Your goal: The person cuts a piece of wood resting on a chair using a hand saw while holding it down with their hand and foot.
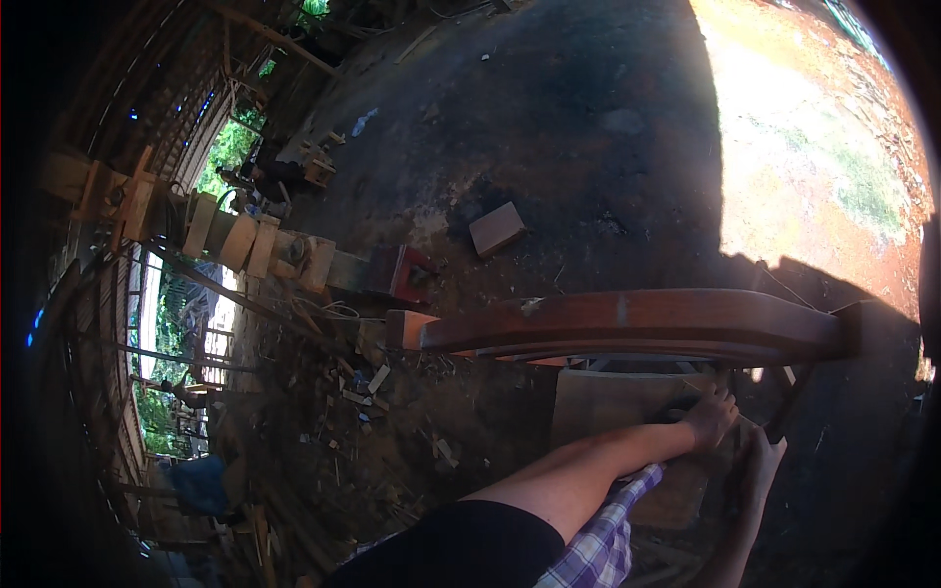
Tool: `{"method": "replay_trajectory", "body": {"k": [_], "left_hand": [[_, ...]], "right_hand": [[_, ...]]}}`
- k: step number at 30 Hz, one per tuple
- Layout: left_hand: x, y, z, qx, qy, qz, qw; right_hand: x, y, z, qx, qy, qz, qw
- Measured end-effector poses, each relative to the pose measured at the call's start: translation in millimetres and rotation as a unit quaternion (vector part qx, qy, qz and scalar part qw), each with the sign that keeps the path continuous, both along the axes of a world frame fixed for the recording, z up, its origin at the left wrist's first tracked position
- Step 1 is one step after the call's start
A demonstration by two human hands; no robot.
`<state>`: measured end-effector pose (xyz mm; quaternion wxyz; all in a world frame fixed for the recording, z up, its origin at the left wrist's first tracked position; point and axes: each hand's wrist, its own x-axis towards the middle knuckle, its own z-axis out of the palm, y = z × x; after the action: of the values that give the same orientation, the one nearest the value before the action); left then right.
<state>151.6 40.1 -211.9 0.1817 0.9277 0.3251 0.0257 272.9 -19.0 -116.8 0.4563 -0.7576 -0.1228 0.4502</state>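
Note:
A wooden piece of furniture, perhaps a chair, stands in front of me, its thick, curved reddish-brown top rail (627,318) running across the view. Below that rail is a flat, paler wooden panel (598,402). Over the panel's right part reaches my left hand (714,419), fingers curled closed beside a slanting dark bar (790,404). Close by, lower and to the right, my right hand (757,465) is bent inward with its thumb against the fingers. What either hand grips is too dark and small to make out.
A pale rectangular block (497,229) lies on the dark earth floor beyond the rail. To the left stand a red box-like object (412,274) and a bench of wooden pieces (250,245). Wood scraps (377,379) litter the ground. Purple checked cloth (603,549) hangs beneath my left arm.

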Motion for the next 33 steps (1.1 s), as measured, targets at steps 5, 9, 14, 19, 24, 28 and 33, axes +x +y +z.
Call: {"method": "replay_trajectory", "body": {"k": [5,9,14,19,24,28,33], "left_hand": [[-2.3,2.6,4.9,0.001,-0.005,-0.003,1.0],[-4.1,3.8,4.3,-0.011,-0.006,-0.012,1.0],[-4.5,1.7,2.6,-0.019,-0.012,-0.01,1.0],[-5.5,3.2,5.5,-0.031,-0.006,-0.012,0.999],[-6.4,4.6,6.6,0.005,-0.014,-0.017,1.0],[-5.2,4.1,5.1,-0.027,-0.002,-0.013,1.0],[-6.4,3.4,3.1,-0.018,-0.026,-0.008,0.999]], "right_hand": [[-0.8,2.0,-2.3,0.028,-0.079,0.049,0.995],[2.4,11.9,7.2,-0.019,0.034,0.0,0.999],[7.6,30.5,16.8,0.0,0.051,-0.006,0.999],[14.8,35.8,13.9,-0.017,0.065,0.04,0.997],[22.5,31.4,2.8,0.028,0.072,0.02,0.997],[25.1,31.1,-0.1,0.004,0.078,0.008,0.997],[21.5,31.5,3.5,0.012,0.074,0.005,0.997]]}}
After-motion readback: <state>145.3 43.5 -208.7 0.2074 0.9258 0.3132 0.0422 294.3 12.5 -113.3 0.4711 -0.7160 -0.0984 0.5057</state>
